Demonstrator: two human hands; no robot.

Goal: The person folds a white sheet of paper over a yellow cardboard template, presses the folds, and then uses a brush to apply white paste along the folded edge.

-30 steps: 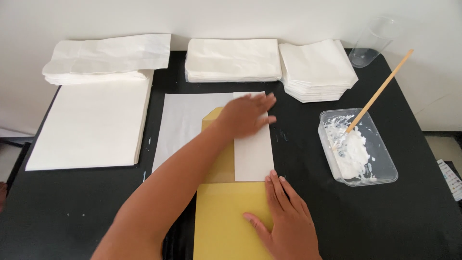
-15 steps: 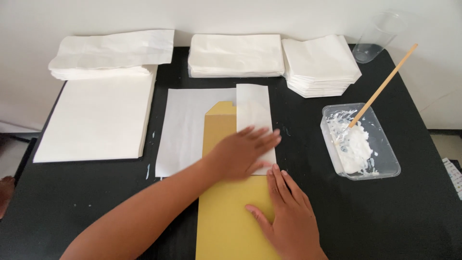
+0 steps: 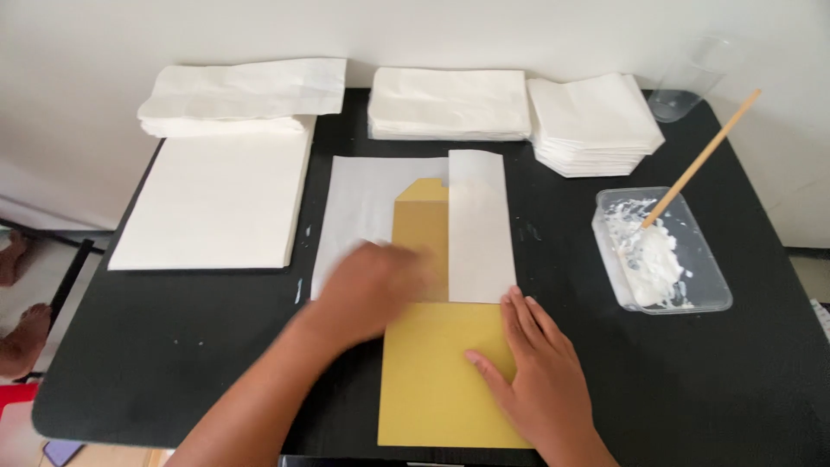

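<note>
Right hand (image 3: 536,376) lies open and flat on the yellow card (image 3: 432,389); left hand (image 3: 372,290), blurred, grip unclear, covers white paper (image 3: 363,195) beside it.

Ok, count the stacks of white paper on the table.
4: a large flat stack at left, a crumpled pile behind it, one at back centre, one at back right. None seem hidden.
</note>
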